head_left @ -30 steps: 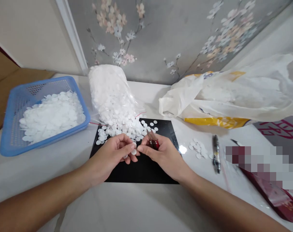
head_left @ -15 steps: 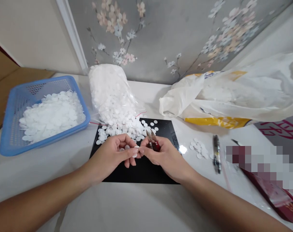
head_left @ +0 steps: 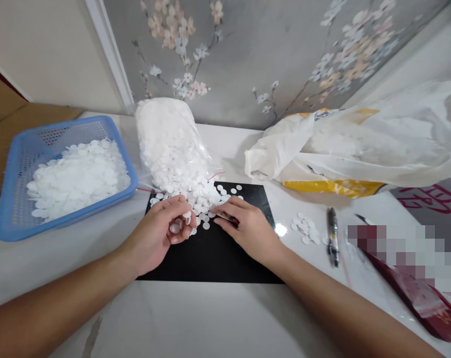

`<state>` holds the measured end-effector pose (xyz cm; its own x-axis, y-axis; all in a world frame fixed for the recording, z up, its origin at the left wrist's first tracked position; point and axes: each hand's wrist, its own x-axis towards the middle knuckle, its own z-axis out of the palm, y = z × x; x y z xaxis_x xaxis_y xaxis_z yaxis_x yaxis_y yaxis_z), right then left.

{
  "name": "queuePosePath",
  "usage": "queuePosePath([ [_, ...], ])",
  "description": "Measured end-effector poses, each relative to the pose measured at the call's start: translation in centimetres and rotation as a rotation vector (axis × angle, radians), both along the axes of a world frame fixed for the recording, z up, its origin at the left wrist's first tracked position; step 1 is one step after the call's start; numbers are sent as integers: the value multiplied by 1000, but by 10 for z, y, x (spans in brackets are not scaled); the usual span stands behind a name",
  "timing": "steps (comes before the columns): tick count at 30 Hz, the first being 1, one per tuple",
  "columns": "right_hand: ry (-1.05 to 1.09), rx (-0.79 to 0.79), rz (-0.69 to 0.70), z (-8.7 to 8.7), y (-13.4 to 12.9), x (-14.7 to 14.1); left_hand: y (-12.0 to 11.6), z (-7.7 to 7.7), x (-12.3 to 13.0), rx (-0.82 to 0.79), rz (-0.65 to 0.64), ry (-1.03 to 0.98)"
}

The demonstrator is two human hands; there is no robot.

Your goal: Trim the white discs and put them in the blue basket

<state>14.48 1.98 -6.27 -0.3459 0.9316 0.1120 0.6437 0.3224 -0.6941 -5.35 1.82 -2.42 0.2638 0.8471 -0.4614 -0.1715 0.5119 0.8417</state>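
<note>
My left hand [head_left: 153, 231] is curled palm-up over the left part of a black board [head_left: 210, 261], with several small white round discs [head_left: 175, 227] in its fingers. Across from it, my right hand [head_left: 253, 231] keeps a pair of thread snips [head_left: 228, 218] tucked in its grip, mostly hidden by the fingers. The tips of its thumb and forefinger are at the edge of a heap of white discs [head_left: 201, 199]; whether they pinch one I cannot tell. This heap spills onto the board from a clear plastic bag [head_left: 168, 129] full of discs.
A blue basket [head_left: 5, 199] of white discs stands on the left. To the right are a small group of discs [head_left: 305, 228], a dark pen [head_left: 333, 237], a dark red item [head_left: 430, 311] and a clear bag [head_left: 363, 283]. A large white plastic bag [head_left: 344, 149] lies behind.
My hands have parted: the left has drawn back leftward with discs in it, while the right has turned palm-down beside the heap. The snips' blades no longer stick up.
</note>
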Motion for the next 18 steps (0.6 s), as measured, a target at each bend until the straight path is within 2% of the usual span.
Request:
queuePosePath([
  [3, -103, 42, 24, -2, 1, -3, 1, -1, -1, 21, 29, -19],
  [5, -78, 52, 21, -2, 2, -3, 2, -1, 0, 6, 45, -29],
  [8, 6, 38, -11, 1, 1, -1, 1, 0, 1, -23, -11, 10],
  [10, 13, 2, -5, 4, 0, 1, 1, 0, 1, -23, -45, 47],
  [15, 13, -161, 64, 13, -1, 5, 0, -4, -1, 21, -24, 79],
  [18, 45, -127, 36, 12, -1, 3, 0, -7, -2, 122, -73, 163],
])
